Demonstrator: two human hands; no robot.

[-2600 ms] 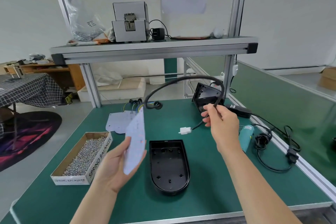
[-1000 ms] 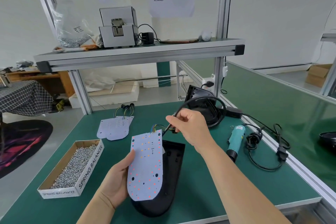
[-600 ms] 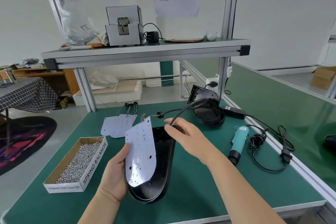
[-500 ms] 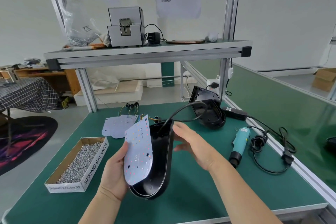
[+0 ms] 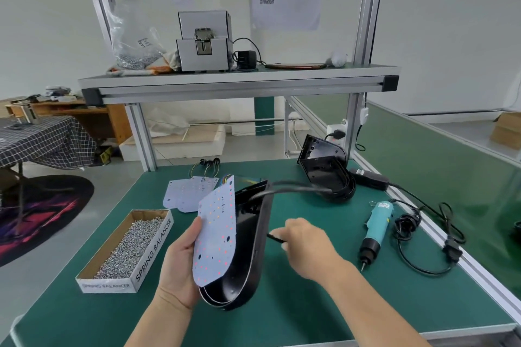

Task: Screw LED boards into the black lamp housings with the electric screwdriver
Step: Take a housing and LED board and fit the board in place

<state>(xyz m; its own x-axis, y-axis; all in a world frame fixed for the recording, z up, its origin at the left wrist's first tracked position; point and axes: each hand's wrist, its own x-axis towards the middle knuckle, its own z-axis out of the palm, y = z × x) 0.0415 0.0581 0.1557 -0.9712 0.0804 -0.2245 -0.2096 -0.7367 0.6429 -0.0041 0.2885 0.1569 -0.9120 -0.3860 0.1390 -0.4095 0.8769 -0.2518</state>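
Observation:
My left hand holds a white LED board and a black lamp housing together, tipped up on edge above the green bench. The board leans against the housing's open side, with coloured wires at its top. The board's black cable loops over the top of the housing. My right hand is behind the housing and pinches a thin black stretch of that cable where it comes out of the back. The teal electric screwdriver lies on the bench to the right, untouched.
A cardboard box of screws sits at the left. Spare LED boards lie behind it. More black housings lean at the back right beside a power adapter and its coiled cord. A shelf spans overhead.
The board and cable went from held apart to mated with the housing, which my left hand tipped up on edge. My right hand moved from the top to the housing's back side.

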